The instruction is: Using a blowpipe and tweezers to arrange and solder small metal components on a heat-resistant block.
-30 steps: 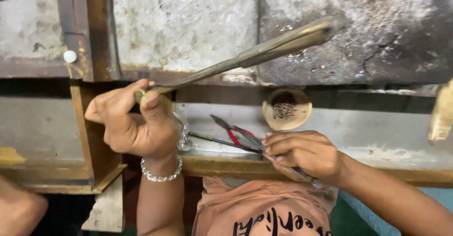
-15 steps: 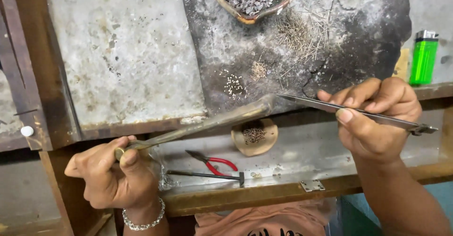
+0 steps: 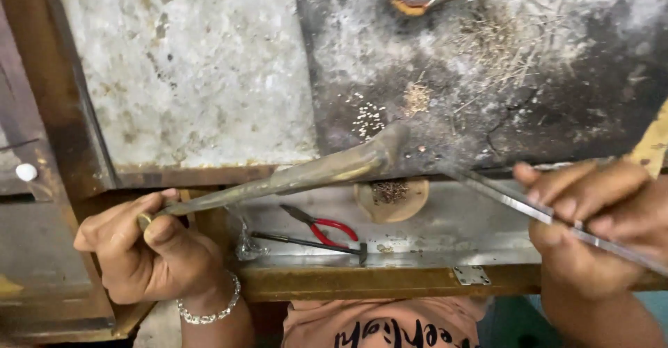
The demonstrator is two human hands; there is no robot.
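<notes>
Brass blowpipe (image 3: 292,175) in left hand (image 3: 149,250), long tweezers (image 3: 543,212) in right hand (image 3: 598,226)

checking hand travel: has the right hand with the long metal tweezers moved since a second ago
Yes. The right hand rose from the lower tray's front edge, by the red-handled pliers, to the scorched grey slab, further right.

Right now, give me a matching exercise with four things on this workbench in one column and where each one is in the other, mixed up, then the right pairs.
Things:
1. brass blowpipe
2. long tweezers
3. red-handled pliers
4. small round dish

Places:
A. lying on the lower metal shelf, handles to the right
B. gripped in the left hand
C. on the lower shelf, under the blowpipe's tip
D. pinched in the right hand

Pairs: 1-B, 2-D, 3-A, 4-C
</notes>
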